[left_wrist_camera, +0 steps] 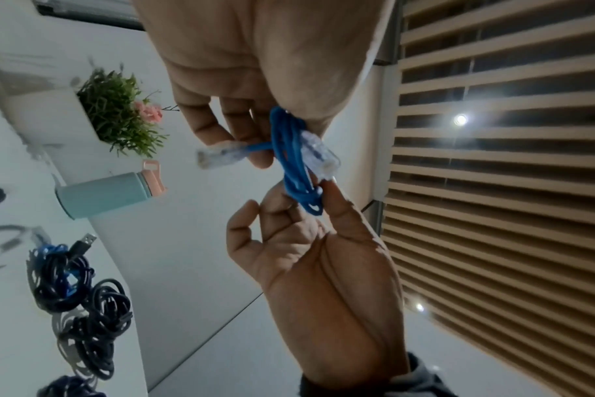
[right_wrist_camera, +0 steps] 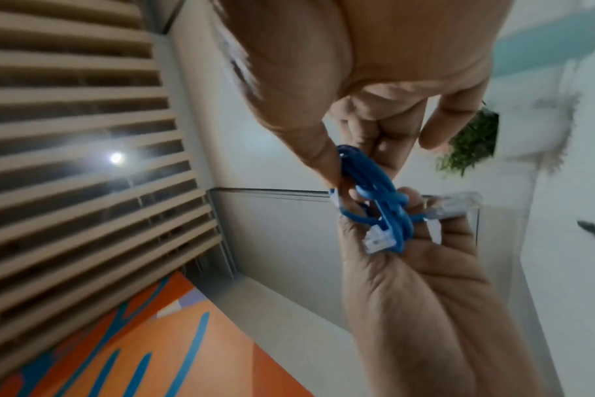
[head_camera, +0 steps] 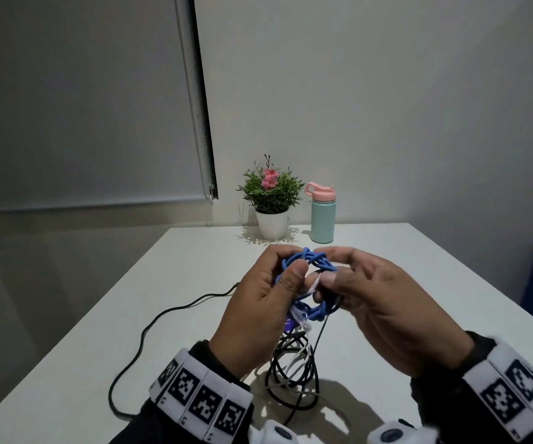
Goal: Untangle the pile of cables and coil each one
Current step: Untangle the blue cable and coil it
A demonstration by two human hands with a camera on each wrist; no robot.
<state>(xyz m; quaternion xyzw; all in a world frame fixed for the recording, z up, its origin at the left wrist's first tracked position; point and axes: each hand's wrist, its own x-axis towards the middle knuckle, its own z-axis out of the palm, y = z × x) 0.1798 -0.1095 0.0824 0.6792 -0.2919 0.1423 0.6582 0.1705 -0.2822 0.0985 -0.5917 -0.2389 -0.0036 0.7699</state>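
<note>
Both hands are up in the middle of the head view, lifted off the table. The left hand has thumb and curled fingers wrapped round a small blue ethernet cable coil, and the right hand pinches the same coil from the other side, remaining fingers loosely bent. Two clear plugs stick out of the bundle. Right below the hands sits a messy pile of black and white cables, with one black lead snaking off toward the table's lower-left edge. The white table has open surface on either side. Far edge, by the wall: a potted plant and a teal bottle, well apart from the hands.
</note>
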